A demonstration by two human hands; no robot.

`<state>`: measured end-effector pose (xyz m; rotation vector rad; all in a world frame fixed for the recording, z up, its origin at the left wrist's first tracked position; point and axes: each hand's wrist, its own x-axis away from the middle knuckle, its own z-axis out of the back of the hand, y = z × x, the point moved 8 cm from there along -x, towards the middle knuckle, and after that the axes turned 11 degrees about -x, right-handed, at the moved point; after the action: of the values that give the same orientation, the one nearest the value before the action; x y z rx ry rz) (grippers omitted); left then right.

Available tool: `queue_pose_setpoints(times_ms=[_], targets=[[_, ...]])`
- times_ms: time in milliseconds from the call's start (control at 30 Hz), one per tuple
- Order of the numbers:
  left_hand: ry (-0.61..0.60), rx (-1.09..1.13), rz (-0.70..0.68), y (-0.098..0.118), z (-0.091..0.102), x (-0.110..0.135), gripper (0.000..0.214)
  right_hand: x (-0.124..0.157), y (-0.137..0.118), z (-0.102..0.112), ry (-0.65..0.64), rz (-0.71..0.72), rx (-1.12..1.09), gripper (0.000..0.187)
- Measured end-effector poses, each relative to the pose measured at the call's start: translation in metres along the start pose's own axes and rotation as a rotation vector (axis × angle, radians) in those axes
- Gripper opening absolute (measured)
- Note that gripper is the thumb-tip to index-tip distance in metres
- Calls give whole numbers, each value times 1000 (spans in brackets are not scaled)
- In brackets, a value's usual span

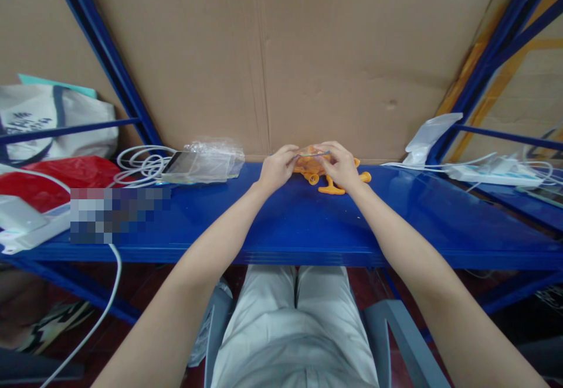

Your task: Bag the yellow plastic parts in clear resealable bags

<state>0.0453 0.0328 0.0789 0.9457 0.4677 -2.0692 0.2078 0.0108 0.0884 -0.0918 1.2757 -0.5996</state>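
Observation:
At the back of the blue shelf top, my left hand [278,170] and my right hand [338,164] are level with each other, both with bent fingers. Between them they pinch a thin, see-through plastic bag [313,152] with a dark line along its upper edge. Orange plastic parts [303,168] show through or behind the bag; which of these lie inside it I cannot tell. An orange T-shaped piece [331,188] lies on the shelf just below my right hand. Another orange knob-like end [365,176] sticks out beside the right wrist, partly hidden by it.
A cardboard panel [264,65] stands right behind the hands. Left lie flat plastic packets [206,162], a coiled white cable [145,162], a red bag [65,180] and a white power strip [39,230]. Another power strip [497,174] and blue uprights [505,65] are on the right.

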Motion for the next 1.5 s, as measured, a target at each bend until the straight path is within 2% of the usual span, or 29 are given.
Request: queue_pose_setpoints(times_ms=[133, 233, 300, 467, 567, 667, 767, 833, 933, 1067, 1167, 1233, 1333, 1433, 1500], targets=[[3, -20, 40, -3, -3, 0, 27, -3, -5, 6, 40, -17, -1, 19], [-4, -48, 119, -9, -3, 0, 36, -4, -4, 13, 92, -24, 0, 18], [-58, -83, 163, -10, -4, 1, 40, -4, -1, 17, 128, -20, 41, 18], [-287, -224, 304, -15, -8, 6, 43, -6, 4, 19, 143, 47, 216, 22], [-325, -230, 364, -20, -11, 8, 45, -7, 6, 19, 144, 69, 249, 24], [-279, -41, 374, -24, -19, 7, 39, -7, 5, 19, 133, 84, 221, 24], [-239, 308, 458, -30, -36, 8, 38, -6, 4, 17, 119, 95, 182, 25], [-171, 539, 531, -35, -45, 8, 38, -5, 2, 17, 116, 101, 160, 26], [-56, 754, 517, -37, -49, 4, 33, -3, 0, 17, 119, 112, 124, 26], [28, 837, 413, -35, -44, -1, 31, -1, -1, 17, 116, 116, 63, 25], [107, 801, 364, -39, -35, -4, 33, 0, -1, 13, 95, 134, 18, 26], [143, 755, 378, -44, -31, -3, 36, 2, 0, 10, 78, 154, -7, 27], [118, 741, 519, -54, -34, 2, 46, 3, 4, 6, 40, 155, -27, 28], [-24, 805, 680, -57, -46, 11, 57, 3, 7, 4, 10, 152, -31, 30], [-121, 867, 714, -51, -52, 14, 56, 4, 8, 4, 0, 152, -25, 32]])
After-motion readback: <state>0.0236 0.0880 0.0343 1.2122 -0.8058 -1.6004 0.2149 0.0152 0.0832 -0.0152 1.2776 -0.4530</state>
